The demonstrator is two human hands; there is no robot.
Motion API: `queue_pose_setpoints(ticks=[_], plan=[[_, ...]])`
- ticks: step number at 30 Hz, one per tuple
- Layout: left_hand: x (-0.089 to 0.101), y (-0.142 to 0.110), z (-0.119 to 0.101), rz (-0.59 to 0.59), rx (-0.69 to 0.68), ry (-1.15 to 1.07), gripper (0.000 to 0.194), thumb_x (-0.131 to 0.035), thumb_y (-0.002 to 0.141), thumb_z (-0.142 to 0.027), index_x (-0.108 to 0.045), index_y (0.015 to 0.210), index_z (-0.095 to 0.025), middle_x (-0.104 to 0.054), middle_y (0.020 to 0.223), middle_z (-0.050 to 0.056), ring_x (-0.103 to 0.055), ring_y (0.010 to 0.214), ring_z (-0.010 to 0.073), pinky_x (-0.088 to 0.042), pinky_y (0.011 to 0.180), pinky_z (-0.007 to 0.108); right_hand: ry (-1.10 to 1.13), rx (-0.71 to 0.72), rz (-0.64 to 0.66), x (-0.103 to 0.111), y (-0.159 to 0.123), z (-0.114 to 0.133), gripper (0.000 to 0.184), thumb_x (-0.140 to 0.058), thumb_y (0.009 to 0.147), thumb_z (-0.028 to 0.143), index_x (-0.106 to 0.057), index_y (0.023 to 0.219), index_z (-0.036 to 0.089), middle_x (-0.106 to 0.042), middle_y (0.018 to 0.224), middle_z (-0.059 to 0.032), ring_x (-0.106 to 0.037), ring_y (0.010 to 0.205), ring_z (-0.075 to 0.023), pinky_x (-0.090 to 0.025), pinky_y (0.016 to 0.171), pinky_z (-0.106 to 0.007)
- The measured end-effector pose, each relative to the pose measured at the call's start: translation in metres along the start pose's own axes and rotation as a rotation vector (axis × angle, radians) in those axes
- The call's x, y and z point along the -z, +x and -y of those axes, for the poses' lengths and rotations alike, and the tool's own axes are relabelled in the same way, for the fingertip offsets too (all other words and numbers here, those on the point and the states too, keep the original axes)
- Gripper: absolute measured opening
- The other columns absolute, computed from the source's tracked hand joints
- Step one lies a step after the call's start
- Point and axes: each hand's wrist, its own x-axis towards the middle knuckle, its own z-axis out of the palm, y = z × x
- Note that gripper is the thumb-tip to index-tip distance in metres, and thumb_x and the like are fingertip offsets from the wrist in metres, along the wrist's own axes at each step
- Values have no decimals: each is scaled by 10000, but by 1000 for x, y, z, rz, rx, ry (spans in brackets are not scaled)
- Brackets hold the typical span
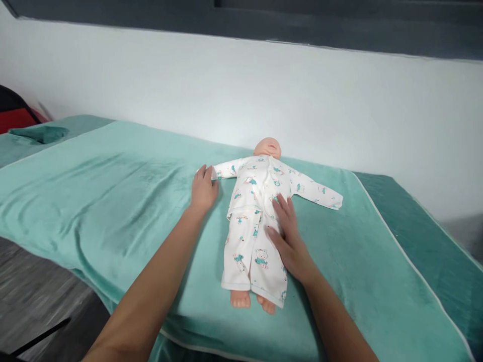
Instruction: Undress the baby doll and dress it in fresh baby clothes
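Observation:
A baby doll (pixel 267 147) lies on its back on the bed, dressed in a white long-sleeved top (pixel 260 181) and white trousers (pixel 241 251) with green and pink animal prints. Its bare feet (pixel 240 298) stick out of the trouser legs. My left hand (pixel 204 190) is closed around the cuff end of the sleeve on the picture's left, hiding that end. My right hand (pixel 289 236) is open, fingers apart, at the doll's hip by the hem of the top. The other sleeve (pixel 319 193) lies stretched out flat, with no doll hand showing.
A light green sheet (pixel 113 201) with wrinkles on its left covers the bed, over a darker green cover (pixel 426 241). Behind stands a white wall (pixel 188 85) with a dark panel above. A red and black object (pixel 17 118) is at the far left. Grey floor (pixel 33 291) shows lower left.

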Motion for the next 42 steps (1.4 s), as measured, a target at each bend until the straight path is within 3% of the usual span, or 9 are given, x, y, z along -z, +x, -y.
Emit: queue_pose_setpoints(ticks=[3, 6, 8, 10, 13, 17, 24, 32, 42], plan=[[5, 6, 10, 24, 108, 102, 584, -480, 930, -239, -453, 1508, -158, -415, 1585, 181, -394, 1454, 375, -388, 1151, 562, 93, -86, 35, 13, -32, 2, 503, -536, 1018, 359, -444, 1511, 394, -342, 1635, 25, -206, 1553, -257, -209, 1271, -559], [7, 12, 16, 82, 145, 169, 575, -380, 971, -221, -397, 1540, -142, -468, 1538, 207, -446, 1409, 384, -402, 1115, 568, 52, -307, -232, 46, -30, -22, 463, -578, 976, 424, -538, 1426, 324, -521, 1503, -59, -512, 1369, -282, -405, 1163, -527], [7, 16, 20, 128, 129, 199, 580, -315, 985, -191, -347, 1560, -120, -506, 1506, 216, -447, 1414, 365, -395, 1115, 554, -153, -420, -463, 75, -14, -49, 535, -637, 900, 460, -573, 1371, 213, -580, 1403, -139, -544, 1311, -319, -486, 1059, -499], [8, 22, 24, 167, 97, 222, 584, -283, 987, -167, -320, 1568, -110, -542, 1473, 220, -464, 1409, 338, -398, 1112, 525, -360, -531, -546, 102, 8, -75, 623, -653, 857, 443, -552, 1377, 117, -546, 1403, -222, -572, 1246, -340, -509, 972, -464], [11, 30, 31, 208, 71, 273, 584, -292, 979, -149, -343, 1560, -124, -610, 1396, 216, -570, 1305, 321, -426, 1076, 473, -523, -703, -453, 127, 36, -102, 619, -611, 886, 442, -541, 1387, 85, -671, 1167, -197, -647, 1011, -299, -480, 901, -436], [16, 42, 40, 203, 102, 329, 592, -316, 972, -159, -368, 1562, -168, -674, 1303, 208, -652, 1176, 335, -466, 1000, 449, -644, -752, -338, 133, 52, -116, 549, -604, 883, 440, -588, 1346, 144, -698, 1041, -125, -632, 931, -282, -452, 836, -404], [14, 48, 46, 148, 108, 267, 585, -354, 940, -104, -476, 1505, -196, -626, 1392, 192, -602, 1269, 358, -441, 1057, 540, -656, -700, -418, 139, 41, -123, 394, -554, 811, 348, -705, 1133, 178, -638, 802, -68, -584, 738, -251, -470, 757, -399], [21, -2, 26, 21, 94, 76, 610, -389, 883, -67, -474, 1486, -106, -386, 1601, 200, -373, 1471, 389, -377, 1148, 613, -681, -282, -465, 96, 15, -102, 385, -551, 826, 351, -670, 1118, 130, -588, 1159, -204, -591, 1076, -314, -480, 1000, -500], [59, -178, -9, 159, -231, -424, 391, -438, 995, -284, -590, 1355, -261, -656, 1382, 46, -569, 1312, 222, -334, 1207, 495, -510, -195, -182, 1, -76, 6, 429, -503, 950, 332, -571, 1350, 193, -666, 1282, -146, -598, 1200, -317, -462, 1034, -533]])
